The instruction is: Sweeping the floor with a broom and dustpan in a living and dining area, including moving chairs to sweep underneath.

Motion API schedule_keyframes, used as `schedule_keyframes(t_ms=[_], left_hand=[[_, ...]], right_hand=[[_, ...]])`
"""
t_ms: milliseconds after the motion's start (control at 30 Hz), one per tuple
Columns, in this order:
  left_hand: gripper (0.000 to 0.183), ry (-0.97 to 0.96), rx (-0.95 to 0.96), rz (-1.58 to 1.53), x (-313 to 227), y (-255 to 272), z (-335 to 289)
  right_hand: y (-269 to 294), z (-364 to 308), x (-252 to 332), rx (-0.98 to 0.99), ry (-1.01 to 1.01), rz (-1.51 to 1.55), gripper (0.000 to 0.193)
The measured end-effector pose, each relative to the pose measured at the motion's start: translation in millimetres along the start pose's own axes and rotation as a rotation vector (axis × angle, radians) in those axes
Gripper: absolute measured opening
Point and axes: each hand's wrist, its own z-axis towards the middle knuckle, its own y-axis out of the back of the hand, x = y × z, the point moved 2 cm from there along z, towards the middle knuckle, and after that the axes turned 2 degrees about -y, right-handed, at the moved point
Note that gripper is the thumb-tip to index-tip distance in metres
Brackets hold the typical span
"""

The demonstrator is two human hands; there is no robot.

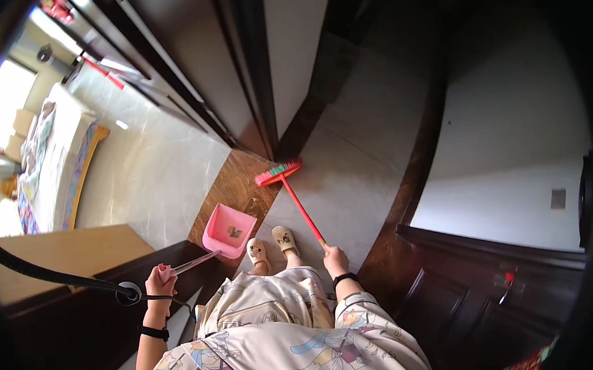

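Note:
My right hand [335, 261] is wrapped round the red handle of a broom [303, 212]. The broom's head, with pink and green bristles, is at the floor beside the foot of the door frame. In my left hand [160, 282] is the pale handle end of a pink dustpan [229, 230]. Its pan is over the brown marble strip, left of my feet, and a small dark and yellowish patch shows in it; I cannot tell whether that is debris or a label.
A dark door frame [264, 84] stands ahead. Through the doorway on the left is a bed [62, 161] on a pale shiny floor. A wooden-topped cabinet [75, 258] is at my left. To the right are a white wall [510, 148] and a dark panelled door [450, 304]. A black cable [48, 275] crosses the left side.

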Motion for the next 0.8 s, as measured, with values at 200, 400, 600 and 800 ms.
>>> schedule_keyframes(t_ms=[200,400,600,800], left_hand=[[0.022,-0.182,0.139,0.088,-11,-8,43],[0.021,-0.315,0.241,0.082,-15,-33,95],[0.029,-0.386,0.267,0.181,2,-69,138],[0.028,-0.396,0.285,0.174,-38,-102,145]], right_hand=[[-42,-149,-120,-0.019,-0.247,0.078,0.025],[-74,-295,-148,-0.035,-0.412,0.037,0.031],[-71,-314,-133,-0.142,-0.379,0.119,0.025],[-21,-182,-105,-0.185,-0.200,0.112,0.043]])
